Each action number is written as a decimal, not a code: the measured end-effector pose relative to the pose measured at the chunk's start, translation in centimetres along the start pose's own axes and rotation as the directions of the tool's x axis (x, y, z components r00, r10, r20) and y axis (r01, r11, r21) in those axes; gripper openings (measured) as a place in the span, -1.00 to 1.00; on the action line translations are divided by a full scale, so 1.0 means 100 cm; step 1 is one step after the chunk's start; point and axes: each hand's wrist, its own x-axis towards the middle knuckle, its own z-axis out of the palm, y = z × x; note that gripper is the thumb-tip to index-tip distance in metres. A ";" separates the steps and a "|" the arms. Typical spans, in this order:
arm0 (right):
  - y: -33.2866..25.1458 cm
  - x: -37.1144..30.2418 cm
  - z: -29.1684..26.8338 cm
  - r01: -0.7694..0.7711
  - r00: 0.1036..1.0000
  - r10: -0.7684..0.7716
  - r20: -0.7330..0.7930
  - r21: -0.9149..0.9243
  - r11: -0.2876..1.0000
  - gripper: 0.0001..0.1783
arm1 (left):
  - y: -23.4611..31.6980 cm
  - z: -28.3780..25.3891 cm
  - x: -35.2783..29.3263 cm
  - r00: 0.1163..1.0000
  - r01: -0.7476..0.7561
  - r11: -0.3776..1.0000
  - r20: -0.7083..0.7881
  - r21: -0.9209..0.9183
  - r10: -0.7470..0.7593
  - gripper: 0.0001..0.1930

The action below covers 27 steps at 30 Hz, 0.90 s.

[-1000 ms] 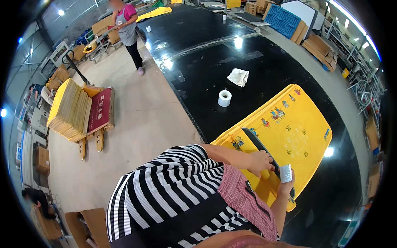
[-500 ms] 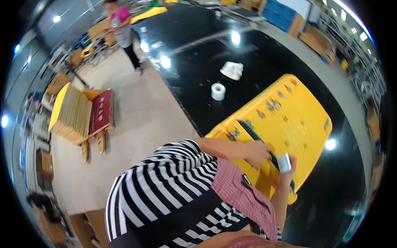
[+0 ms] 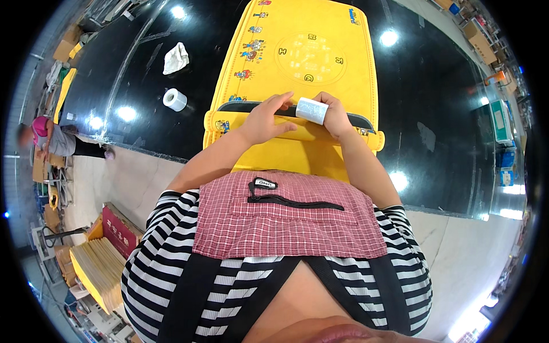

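Observation:
In front of me on the black table [image 3: 151, 123] lies a large yellow padded sheet [image 3: 343, 57] with small cartoon figures along its left side and a round print in the middle. Its near end is folded over, leaving a dark, slot-like strip [image 3: 243, 106] along the fold. My right hand [image 3: 337, 117] grips a small white roll [image 3: 311, 110], perhaps of labels or tape, just above that strip. Beside it my left hand [image 3: 266, 119] hovers over or touches the fold, fingers and thumb apart, with nothing visible in it.
Another white roll [image 3: 175, 99] and a crumpled white cloth [image 3: 176, 58] lie left of the sheet. A person [image 3: 57, 139] stands off to the left. Stacked yellow sheets [image 3: 98, 268] and a dark red board [image 3: 119, 231] are on the floor at the lower left.
My view has turned, so the yellow sheet now lies straight ahead. My left hand has its fingers spread near the roll. The white roll stays in my right hand.

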 end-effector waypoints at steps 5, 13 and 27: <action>0.004 0.008 0.006 0.084 0.996 -0.078 0.049 -0.130 0.988 -0.90 | 0.029 -0.007 0.020 0.971 -0.198 0.960 -0.092 0.196 0.219 -0.36; 0.014 0.000 -0.008 -0.072 0.997 0.062 0.039 0.346 0.935 -0.76 | 0.022 0.026 0.044 0.924 -0.356 0.931 -0.121 0.075 0.363 -0.88; 0.080 -0.038 0.026 0.262 0.962 -0.267 -0.057 0.461 0.848 -0.28 | -0.035 0.054 0.052 0.944 0.313 0.949 0.100 0.035 -0.315 -0.77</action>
